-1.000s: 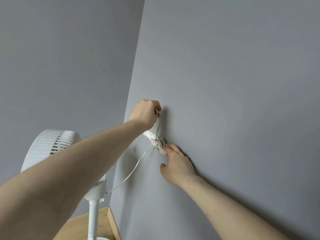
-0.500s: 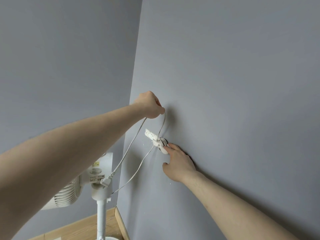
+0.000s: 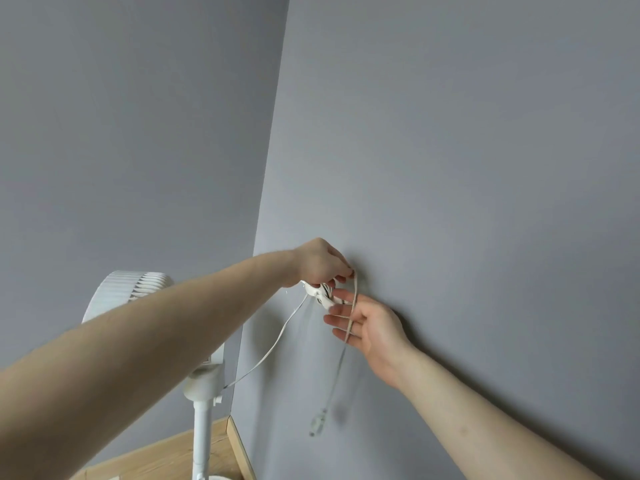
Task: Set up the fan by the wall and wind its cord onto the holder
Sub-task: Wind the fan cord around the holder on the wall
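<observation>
White cord (image 3: pixel 350 317) is running between both hands at the grey wall (image 3: pixel 467 202); the left hand (image 3: pixel 320 263) is reaching in from the left with its fingers curled, pinching the cord just above the holder (image 3: pixel 320 295); the right hand (image 3: pixel 372 327) is lying palm-up just below and to the right of it, its fingers straight and relaxed, gripping nothing, with the cord draping across the fingers (image 3: pixel 337 318); the tips of those fingers are touching or nearly touching the holder, and which of the two I cannot tell.

The holder is sitting on the wall as a small white piece between the two hands, with several turns of cord already wound around it; from the right hand the free end is hanging down beside the wall, ending in a blurred plug (image 3: pixel 317 424) that is dangling in the air; a second stretch of cord is sloping down and to the left from the holder toward the fan (image 3: pixel 138 292).

The fan is standing near the corner where the two grey walls are meeting, left of the holder and partly hidden behind the left forearm; its white ribbed head is sitting on a white pole (image 3: pixel 202 441); a strip of pale wooden floor (image 3: pixel 166 459) is showing around the base, with a wooden skirting edge (image 3: pixel 239 445) running along the foot of the wall.
</observation>
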